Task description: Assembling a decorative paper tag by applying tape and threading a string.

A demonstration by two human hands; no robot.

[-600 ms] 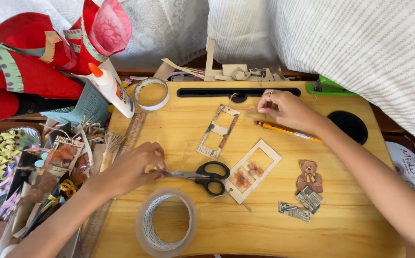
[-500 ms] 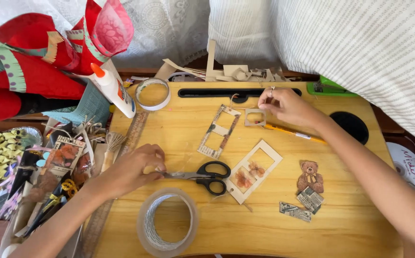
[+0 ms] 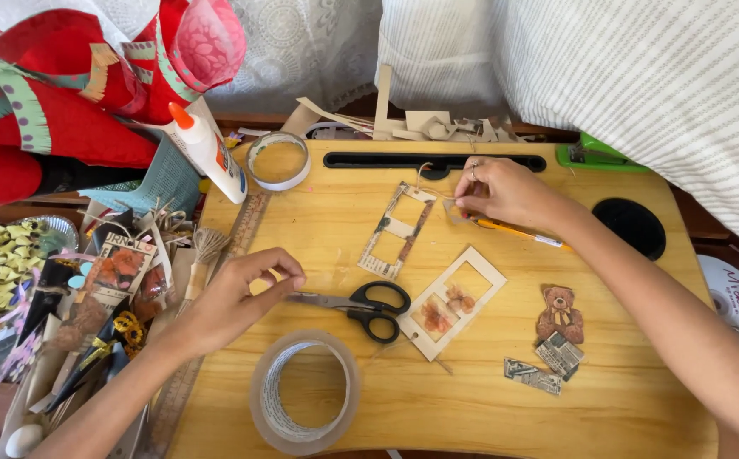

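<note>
The left hand (image 3: 237, 297) rests at about eight o'clock on the wooden lap desk (image 3: 471, 408), thumb and forefinger pressed together on something too small to make out, just beside the blade tips of the black-handled scissors (image 3: 361, 306). The scissors lie shut near the middle of the desk, handles pointing toward three o'clock. At six o'clock from the hand sits a roll of clear tape (image 3: 304, 391).

The right hand (image 3: 505, 191) is at about one o'clock on the desk, fingertips pinching a small paper scrap (image 3: 457, 212). A yellow pencil (image 3: 518, 229) lies under the hand, pointing toward four o'clock. Just at nine o'clock from this hand lies a printed paper frame (image 3: 396, 229) with cut windows; at six o'clock lies a cream frame (image 3: 456, 302) with dried petals inside.

A teddy bear cutout (image 3: 560, 313) sits at four o'clock, and a glue bottle (image 3: 208, 153) leans at eleven o'clock.
</note>
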